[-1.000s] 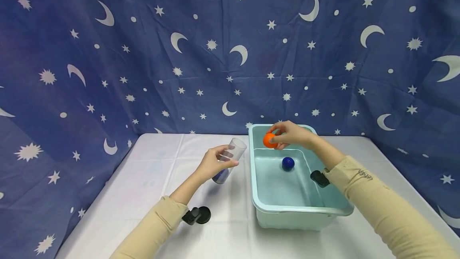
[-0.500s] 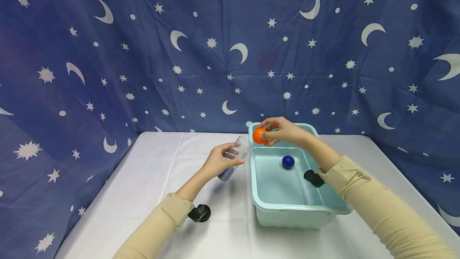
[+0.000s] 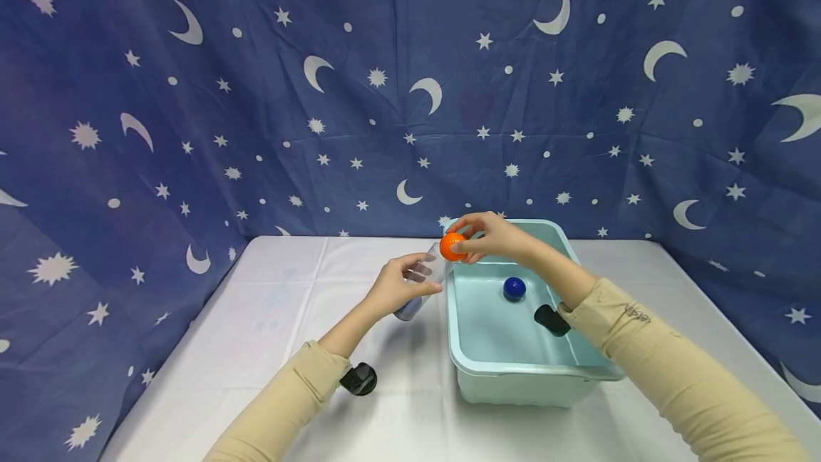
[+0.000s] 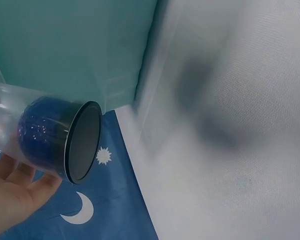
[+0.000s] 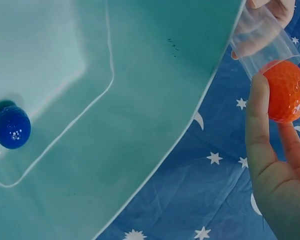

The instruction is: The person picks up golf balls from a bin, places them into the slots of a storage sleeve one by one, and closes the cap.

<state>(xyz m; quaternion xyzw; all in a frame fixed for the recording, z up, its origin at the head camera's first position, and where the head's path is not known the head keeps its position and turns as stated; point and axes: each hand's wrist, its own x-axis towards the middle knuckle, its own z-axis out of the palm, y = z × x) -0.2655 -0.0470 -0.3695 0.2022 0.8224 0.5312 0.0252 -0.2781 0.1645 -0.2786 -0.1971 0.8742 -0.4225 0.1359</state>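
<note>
My left hand [image 3: 393, 289] grips a clear plastic tube [image 4: 6, 112], which tilts with its mouth up toward the right. In the left wrist view, a dark blue ball [image 4: 40, 132] sits inside beside the black base [image 4: 83, 143]. Between the fingertips of my right hand [image 3: 497, 237] is an orange golf ball [image 5: 286, 92]. It is right at the tube's mouth, at the rim; whether it has entered cannot be told. A blue golf ball [image 3: 514, 289] lies on the floor of the pale teal basin [image 3: 453, 334], below my right hand.
On the white-covered table [image 3: 256, 319], a black round disc [image 3: 363, 379] lies by my left wrist, partly behind the camera there. A blue curtain [image 3: 385, 91] with moons and stars hangs behind the table.
My right hand has carried the orange golf ball left, from over the basin to the tube's mouth. My left hand has shifted slightly right with the tube.
</note>
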